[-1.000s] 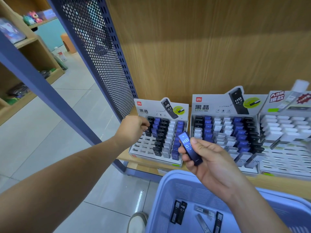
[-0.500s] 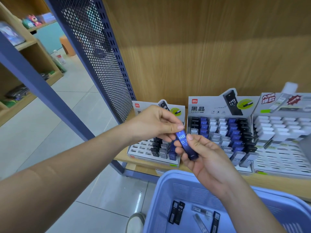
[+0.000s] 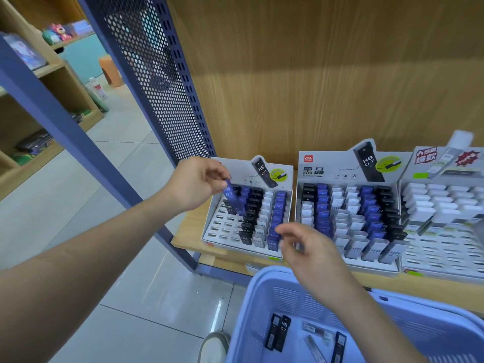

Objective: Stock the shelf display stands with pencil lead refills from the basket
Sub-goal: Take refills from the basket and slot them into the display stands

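Blue refill (image 3: 229, 192) moved to L hand (image 3: 195, 183), pinch grip, near-upright over stand (image 3: 222, 229); R hand (image 3: 309, 247) loose, empty

Your left hand (image 3: 195, 183) pinches a tilted blue refill (image 3: 230, 192) over the left stand (image 3: 222, 227); loose refills (image 3: 282, 332) lie flat in the basket (image 3: 262, 289).

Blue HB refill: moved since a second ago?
Yes. The blue refill went left and back over the left display stand, from its front right corner to its back left rows, now pinched by the left hand.
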The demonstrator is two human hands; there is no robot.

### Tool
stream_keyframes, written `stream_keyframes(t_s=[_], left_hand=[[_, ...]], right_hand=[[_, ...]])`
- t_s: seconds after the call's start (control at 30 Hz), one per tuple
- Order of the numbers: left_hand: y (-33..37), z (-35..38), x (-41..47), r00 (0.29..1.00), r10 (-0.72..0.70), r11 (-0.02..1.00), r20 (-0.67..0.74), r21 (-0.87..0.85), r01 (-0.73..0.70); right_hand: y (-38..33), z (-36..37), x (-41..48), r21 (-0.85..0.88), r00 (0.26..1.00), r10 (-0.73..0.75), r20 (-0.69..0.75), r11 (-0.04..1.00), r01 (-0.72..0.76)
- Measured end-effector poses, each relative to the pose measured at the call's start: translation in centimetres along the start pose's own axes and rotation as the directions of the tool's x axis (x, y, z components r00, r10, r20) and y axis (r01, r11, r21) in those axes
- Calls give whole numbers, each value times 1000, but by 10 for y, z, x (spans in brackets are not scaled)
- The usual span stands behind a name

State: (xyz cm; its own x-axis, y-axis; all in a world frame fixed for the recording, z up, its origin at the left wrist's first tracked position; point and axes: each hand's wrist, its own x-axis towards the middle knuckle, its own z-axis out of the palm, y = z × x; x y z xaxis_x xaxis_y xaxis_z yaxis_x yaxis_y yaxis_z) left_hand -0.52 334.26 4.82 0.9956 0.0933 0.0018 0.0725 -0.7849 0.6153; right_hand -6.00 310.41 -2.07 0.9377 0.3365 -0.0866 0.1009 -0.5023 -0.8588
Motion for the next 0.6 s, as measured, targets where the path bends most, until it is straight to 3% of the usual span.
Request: stream_keyframes(t_s=[0.1, 0.2, 0.33, 0.6], left_hand=[[-14, 15, -4, 998, 37, 984, 56, 169, -46], [-20, 28, -5, 994, 79, 966, 79, 238, -96], [-26, 40, -4, 991, 111, 957, 72, 263, -127], [-30, 50, -2, 980, 180, 934, 80, 298, -196]], right_hand=[[2, 12, -2, -286, 989, -102, 108, 950, 129], [6, 23, -2, -436, 976, -93, 199, 883, 173], [10, 27, -2, -490, 968, -57, 246, 854, 175], [13, 30, -4, -454, 980, -3, 198, 886, 94]])
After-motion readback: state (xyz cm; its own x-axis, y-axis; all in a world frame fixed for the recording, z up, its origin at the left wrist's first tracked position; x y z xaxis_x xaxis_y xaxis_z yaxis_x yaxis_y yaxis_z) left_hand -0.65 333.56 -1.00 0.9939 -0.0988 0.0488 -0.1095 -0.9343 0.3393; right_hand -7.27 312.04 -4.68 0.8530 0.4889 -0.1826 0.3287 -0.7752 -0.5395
